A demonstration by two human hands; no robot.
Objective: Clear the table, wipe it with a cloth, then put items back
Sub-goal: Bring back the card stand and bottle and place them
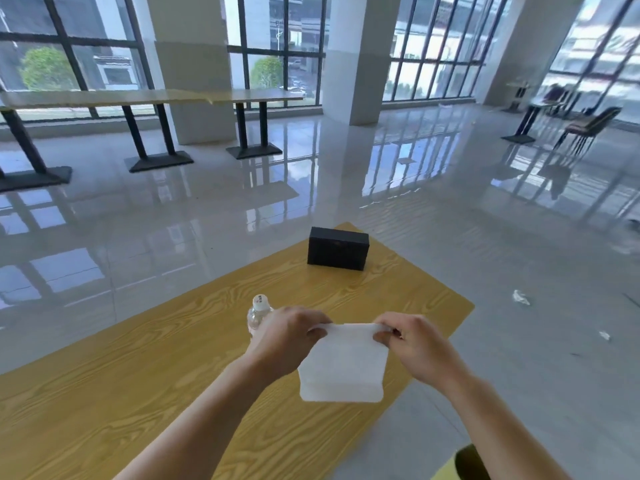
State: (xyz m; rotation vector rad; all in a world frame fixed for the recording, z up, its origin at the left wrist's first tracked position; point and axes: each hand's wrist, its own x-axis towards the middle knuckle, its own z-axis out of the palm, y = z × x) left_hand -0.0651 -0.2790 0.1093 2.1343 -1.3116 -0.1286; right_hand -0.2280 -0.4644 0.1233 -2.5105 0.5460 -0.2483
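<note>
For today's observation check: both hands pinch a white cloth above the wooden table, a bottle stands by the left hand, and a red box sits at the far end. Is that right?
Not quite. In the head view the box is black, not red; the rest holds.

Head view, sole entry, wide-angle: I am wearing it and looking forward and down. It is sitting close above my left hand (287, 336) and right hand (412, 344), both pinching a white cloth (343, 365). Beyond the grip it is taking in the table (138, 358), a black box (337, 249), then floor (242, 188) and windows (284, 46) far off.
</note>
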